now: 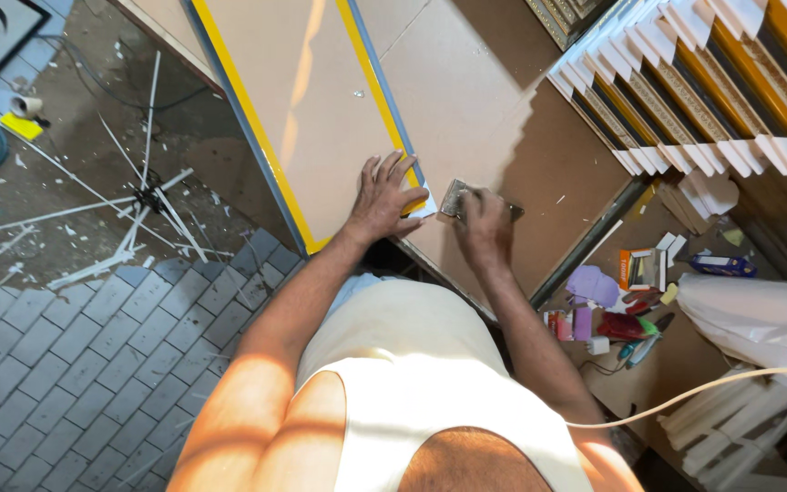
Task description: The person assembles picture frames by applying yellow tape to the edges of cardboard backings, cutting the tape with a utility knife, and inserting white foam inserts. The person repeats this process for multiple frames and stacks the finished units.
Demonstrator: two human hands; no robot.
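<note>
Two hands work the frame's corner (416, 202): left hand (383, 196) lies flat and open pinning it, right hand (485, 223) clenches a metal tool (457, 195); steady downward pressure looks wise.

Single head-worn view, steeply downward, close over the workbench (466, 100).

At frame centre, the left hand (383, 196) presses flat on a yellow-edged beige framed board (307, 100), beside a white corner protector (424, 204). The right hand (485, 228) grips a small metal tool (456, 195) against it.
</note>
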